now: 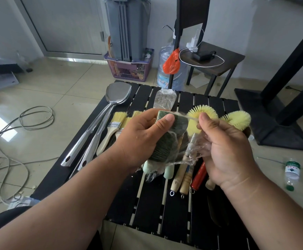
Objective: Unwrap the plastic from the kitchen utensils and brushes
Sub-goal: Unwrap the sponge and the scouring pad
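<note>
Risk: the film (192, 150) is stretched into a thin strand between the two hands; judged from this, it may snap or tear short and leave wrap clinging to the sponge (170, 130), caused by pulling faster than the layers release. A second risk is that the sponge slips from the left hand's hold and drops onto the brushes lying below, since only thumb and fingers clamp its upper end.

Left hand (143, 136): fingers curled round the green sponge, thumb pressed flat on its top face, holding it above the slatted table (147, 204).

Right hand (224, 147): fingers curled, pinching bunched clear film just beside the sponge, thumb raised with the taut strand running past it. The two hands are close together, not touching.

Beneath: wooden-handled brushes (183, 177) and yellow bristle heads (237, 118). To the left lie steel spatulas (96, 127) and paintbrushes (111, 130), bare of wrap. One wrapped item (165, 99) lies at the far edge.
</note>
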